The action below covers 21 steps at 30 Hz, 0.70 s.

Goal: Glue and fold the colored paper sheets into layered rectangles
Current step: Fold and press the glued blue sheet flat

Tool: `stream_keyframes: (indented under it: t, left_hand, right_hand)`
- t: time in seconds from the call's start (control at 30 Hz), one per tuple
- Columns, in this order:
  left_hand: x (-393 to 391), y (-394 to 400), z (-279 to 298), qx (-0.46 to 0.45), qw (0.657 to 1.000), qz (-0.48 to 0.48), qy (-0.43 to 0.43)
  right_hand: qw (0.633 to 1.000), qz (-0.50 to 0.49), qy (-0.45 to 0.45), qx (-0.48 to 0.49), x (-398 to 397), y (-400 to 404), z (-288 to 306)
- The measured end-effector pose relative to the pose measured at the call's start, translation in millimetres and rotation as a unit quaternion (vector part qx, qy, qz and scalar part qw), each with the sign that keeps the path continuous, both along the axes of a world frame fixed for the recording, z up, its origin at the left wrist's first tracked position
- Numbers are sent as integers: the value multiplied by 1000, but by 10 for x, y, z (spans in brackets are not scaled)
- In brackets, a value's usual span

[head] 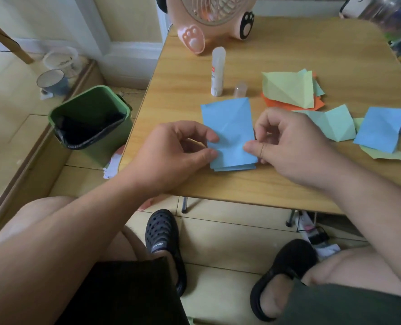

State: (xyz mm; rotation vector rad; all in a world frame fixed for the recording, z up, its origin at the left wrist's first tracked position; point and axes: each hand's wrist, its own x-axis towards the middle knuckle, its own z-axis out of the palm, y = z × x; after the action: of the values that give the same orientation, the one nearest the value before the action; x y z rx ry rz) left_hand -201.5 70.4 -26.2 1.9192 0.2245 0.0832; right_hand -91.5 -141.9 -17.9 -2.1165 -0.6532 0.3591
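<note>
The folded blue paper rectangle point(228, 132) lies between both hands, long axis pointing away; left hand point(178, 148) and right hand point(286, 141) pinch its side edges.

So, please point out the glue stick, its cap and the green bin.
glue stick point(217, 73): head view, middle of the white tube.
cap point(240, 89): head view, its clear side.
green bin point(115, 146): head view, front wall.

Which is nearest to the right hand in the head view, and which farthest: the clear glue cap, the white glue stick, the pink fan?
From the right hand:
1. Clear glue cap, just beyond the blue folded paper.
2. White glue stick, upright, left of the cap.
3. Pink fan, at the table's far edge.
</note>
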Motion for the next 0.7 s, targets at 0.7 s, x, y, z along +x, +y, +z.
stream_keyframes:
  t: [0.7]
  left_hand:
    - [67,5,14,102,994,-19,25]
  right_hand:
    - [997,30,7,-65,-27,-54,41]
